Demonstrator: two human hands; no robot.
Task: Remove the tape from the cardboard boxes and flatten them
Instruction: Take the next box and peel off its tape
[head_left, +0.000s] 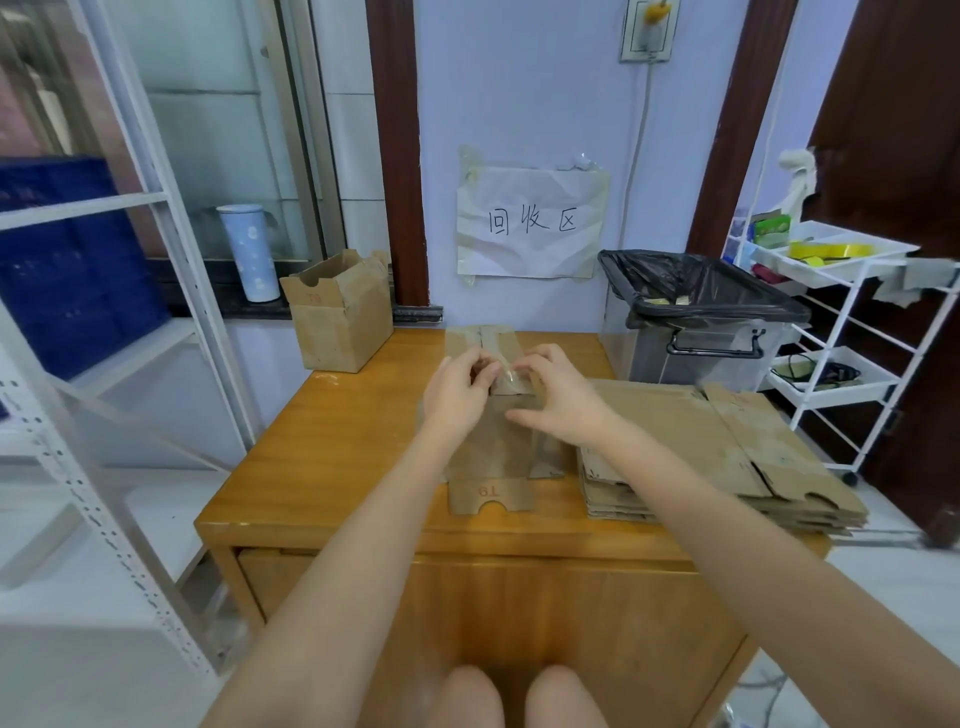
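A wooden bench (358, 457) fills the middle of the view, set against a pale wall. On its far right corner stands a clear bin lined with a black bag (701, 312), with a few pale scraps inside that may be pulled tape. On the right of the bench lies a stack of flattened boxes (727, 457), several sheets deep, which suggests a good share of the work is already done. At the far left corner one upright box (340, 317) stands with its top flaps open, not yet flattened; whether tape remains on it cannot be told.

In the centre lies the box in hand (493, 447), already pressed flat on the bench, with its near flap pointing toward the person. Both hands meet over its far end. The left hand (457, 389) has its fingers curled and pinches a strip of clear tape (506, 379) lifted off the cardboard; the right hand (558, 400) is also curled at the tape's other side, thumb and forefinger close together, apparently pinching it too. By my reading this box needs only its tape stripped, then the upright one is left.

The paper sign (532, 221) taped to the wall reads "回收区". The near flap of the flat box is printed "T9", seen upside down; a faint similar mark shows on the upright box.
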